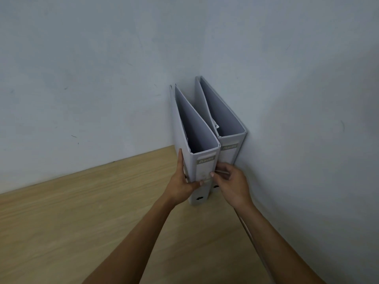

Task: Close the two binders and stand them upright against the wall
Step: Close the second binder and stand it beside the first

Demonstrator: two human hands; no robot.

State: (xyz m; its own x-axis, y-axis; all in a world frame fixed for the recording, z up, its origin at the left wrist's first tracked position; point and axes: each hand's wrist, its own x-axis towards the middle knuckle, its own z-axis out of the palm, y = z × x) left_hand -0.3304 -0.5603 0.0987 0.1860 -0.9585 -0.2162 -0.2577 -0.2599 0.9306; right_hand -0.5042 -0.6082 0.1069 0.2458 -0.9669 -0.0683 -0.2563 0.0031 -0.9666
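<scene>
Two white lever-arch binders stand upright side by side in the corner where two walls meet, spines toward me. The left binder [196, 132] is closed and nearer to me. My left hand [184, 183] wraps its left cover and lower spine, thumb across the front. My right hand [231, 185] pinches the spine's right edge, between the two binders. The right binder [227, 124] stands closed against the right wall, its lower spine partly hidden behind my right hand.
A light wooden tabletop [82, 218] stretches to the left and front of the binders. Pale blue-grey walls rise behind [102, 78] and to the right [317, 140], forming the corner.
</scene>
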